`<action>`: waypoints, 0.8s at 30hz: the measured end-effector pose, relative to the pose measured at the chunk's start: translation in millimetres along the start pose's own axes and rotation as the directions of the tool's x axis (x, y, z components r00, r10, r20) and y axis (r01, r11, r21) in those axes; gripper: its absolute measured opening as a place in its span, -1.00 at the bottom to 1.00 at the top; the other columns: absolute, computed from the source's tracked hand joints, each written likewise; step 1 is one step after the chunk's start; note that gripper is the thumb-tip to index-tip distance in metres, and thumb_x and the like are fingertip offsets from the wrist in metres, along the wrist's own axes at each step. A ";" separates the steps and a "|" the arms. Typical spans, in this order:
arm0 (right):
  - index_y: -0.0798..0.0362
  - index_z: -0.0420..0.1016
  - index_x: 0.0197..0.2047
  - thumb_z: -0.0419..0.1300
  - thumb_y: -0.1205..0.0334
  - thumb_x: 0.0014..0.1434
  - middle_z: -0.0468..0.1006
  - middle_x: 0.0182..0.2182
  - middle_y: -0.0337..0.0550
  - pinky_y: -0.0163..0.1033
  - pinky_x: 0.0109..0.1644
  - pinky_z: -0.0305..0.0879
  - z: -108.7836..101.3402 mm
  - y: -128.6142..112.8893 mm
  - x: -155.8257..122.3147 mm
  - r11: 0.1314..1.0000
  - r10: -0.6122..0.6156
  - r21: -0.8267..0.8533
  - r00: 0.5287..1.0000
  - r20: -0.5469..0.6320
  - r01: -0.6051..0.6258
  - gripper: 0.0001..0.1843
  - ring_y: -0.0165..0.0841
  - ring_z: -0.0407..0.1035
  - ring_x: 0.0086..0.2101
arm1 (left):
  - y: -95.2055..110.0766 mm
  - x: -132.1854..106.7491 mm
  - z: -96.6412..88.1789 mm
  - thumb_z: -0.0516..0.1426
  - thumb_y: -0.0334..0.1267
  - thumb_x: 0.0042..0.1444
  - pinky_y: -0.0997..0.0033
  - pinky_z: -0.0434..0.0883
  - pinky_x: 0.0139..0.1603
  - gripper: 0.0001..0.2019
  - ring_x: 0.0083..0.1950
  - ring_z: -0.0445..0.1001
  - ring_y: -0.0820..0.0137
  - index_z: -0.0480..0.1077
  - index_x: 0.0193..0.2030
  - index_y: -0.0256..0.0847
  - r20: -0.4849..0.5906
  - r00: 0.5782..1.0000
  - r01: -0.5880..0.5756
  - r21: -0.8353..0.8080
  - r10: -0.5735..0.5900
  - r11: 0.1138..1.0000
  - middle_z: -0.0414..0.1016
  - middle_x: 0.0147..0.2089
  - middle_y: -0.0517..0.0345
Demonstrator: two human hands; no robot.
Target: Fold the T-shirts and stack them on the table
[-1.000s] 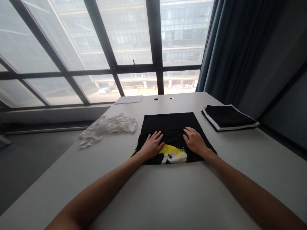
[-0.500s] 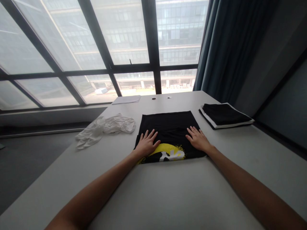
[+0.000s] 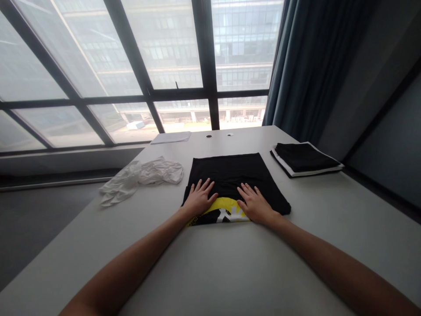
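Observation:
A folded black shirt (image 3: 232, 173) with a yellow and white print at its near edge lies flat in the middle of a white table (image 3: 210, 263). My left hand (image 3: 198, 199) rests palm down on the shirt's near left part, fingers spread. My right hand (image 3: 255, 204) lies flat on the near middle, over the print, fingers spread too. Neither hand grips the cloth.
A crumpled white garment (image 3: 141, 175) lies to the left of the shirt. A stack of folded black and white clothes (image 3: 304, 159) sits at the right. A sheet of paper (image 3: 171, 137) lies at the far edge by the window. A dark curtain (image 3: 305, 66) hangs at the right.
My right hand has slid left from the shirt's right side to its near middle. The left hand has barely moved. The shirt's near right corner now shows black cloth.

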State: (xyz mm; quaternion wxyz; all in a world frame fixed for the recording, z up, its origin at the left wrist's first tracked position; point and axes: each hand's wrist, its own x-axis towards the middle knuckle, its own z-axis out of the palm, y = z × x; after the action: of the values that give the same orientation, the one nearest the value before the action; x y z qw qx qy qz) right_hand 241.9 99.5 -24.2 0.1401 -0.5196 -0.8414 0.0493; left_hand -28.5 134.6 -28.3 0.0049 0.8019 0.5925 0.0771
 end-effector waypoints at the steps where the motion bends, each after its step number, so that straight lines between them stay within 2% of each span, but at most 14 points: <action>1: 0.17 0.16 0.43 -0.08 0.00 0.39 0.05 0.44 0.05 0.10 0.44 -0.17 1.5 0.3 0.1 1.000 0.003 0.013 1.000 0.026 -0.004 -0.34 -0.15 -0.12 0.42 | 3.2 -1.3 -4.2 -0.08 0.19 0.35 -0.27 -0.14 0.44 -0.36 0.53 -0.15 -0.09 0.10 0.48 0.00 -0.008 1.000 -0.004 0.009 0.004 1.000 -0.06 0.54 0.11; 4: 0.17 0.17 0.42 -0.12 0.04 0.41 0.08 0.43 0.06 0.08 0.44 -0.15 0.7 5.9 1.2 0.999 0.044 0.025 0.999 -0.021 -0.044 -0.37 -0.18 -0.10 0.41 | 22.1 -9.9 -18.7 -0.03 0.14 0.35 -0.26 -0.20 0.45 -0.39 0.53 -0.15 -0.07 0.16 0.45 -0.01 -0.063 0.994 -0.084 0.033 0.086 0.996 0.02 0.52 0.07; 6: 0.17 0.16 0.43 -0.15 0.09 0.41 0.07 0.43 0.04 0.06 0.45 -0.17 -1.5 10.7 2.0 0.998 0.057 0.015 0.994 -0.095 -0.056 -0.39 -0.20 -0.12 0.42 | 40.0 -18.6 -24.4 -0.06 0.10 0.39 -0.13 -0.19 0.49 -0.40 0.54 -0.13 0.05 0.09 0.48 -0.02 -0.080 0.977 -0.197 0.007 0.197 0.980 0.02 0.52 0.09; 8: 0.17 0.15 0.43 -0.15 0.12 0.41 0.05 0.44 0.03 0.05 0.45 -0.19 -1.7 14.9 2.6 0.998 0.056 -0.001 0.991 -0.122 -0.057 -0.39 -0.20 -0.14 0.42 | 56.6 -27.6 -24.0 -0.10 0.12 0.40 -0.03 -0.16 0.50 -0.38 0.55 -0.14 0.15 -0.01 0.52 -0.01 -0.034 0.951 -0.309 -0.051 0.308 0.950 -0.02 0.53 0.12; 11: 0.18 0.16 0.43 -0.11 0.11 0.39 0.05 0.44 0.06 0.11 0.44 -0.17 3.0 19.8 2.5 0.997 0.069 -0.026 0.997 -0.045 -0.070 -0.38 -0.15 -0.13 0.42 | 70.5 -37.3 -16.0 -0.14 0.17 0.40 -0.04 -0.16 0.50 -0.35 0.56 -0.19 0.18 -0.09 0.53 0.01 0.068 0.914 -0.392 -0.111 0.400 0.913 -0.12 0.55 0.14; 16: 0.21 0.18 0.42 -0.13 0.09 0.41 0.06 0.43 0.09 0.13 0.43 -0.16 9.5 22.6 2.2 0.994 0.100 -0.050 0.995 -0.017 -0.100 -0.38 -0.12 -0.11 0.41 | 71.1 -40.4 -10.4 -0.16 0.18 0.41 -0.04 -0.21 0.50 -0.35 0.56 -0.25 0.18 -0.08 0.53 0.01 0.099 0.911 -0.389 -0.120 0.401 0.913 -0.19 0.56 0.14; 21: 0.19 0.17 0.42 -0.13 0.07 0.41 0.06 0.43 0.09 0.14 0.42 -0.14 8.1 22.8 3.1 0.994 0.105 -0.043 0.994 0.001 -0.105 -0.37 -0.11 -0.10 0.41 | 66.0 -37.4 -22.4 -0.16 0.17 0.41 0.02 -0.17 0.51 -0.38 0.56 -0.18 0.22 -0.03 0.52 0.02 0.100 0.921 -0.356 -0.172 0.376 0.918 -0.11 0.55 0.18; 24: 0.19 0.17 0.42 -0.12 0.08 0.40 0.06 0.43 0.08 0.14 0.43 -0.14 9.0 23.7 3.3 0.993 0.102 -0.052 0.995 -0.005 -0.102 -0.38 -0.11 -0.11 0.41 | 56.3 -31.7 -25.7 -0.16 0.14 0.42 0.03 -0.14 0.50 -0.40 0.55 -0.15 0.22 0.03 0.50 0.02 0.054 0.948 -0.303 -0.148 0.314 0.941 -0.07 0.54 0.19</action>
State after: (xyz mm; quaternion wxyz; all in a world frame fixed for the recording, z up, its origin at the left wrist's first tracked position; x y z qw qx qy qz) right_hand 258.3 113.8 -37.6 0.1247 -0.5654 -0.8146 0.0336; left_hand 12.5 85.6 -1.1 0.0710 0.8849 0.4521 0.0871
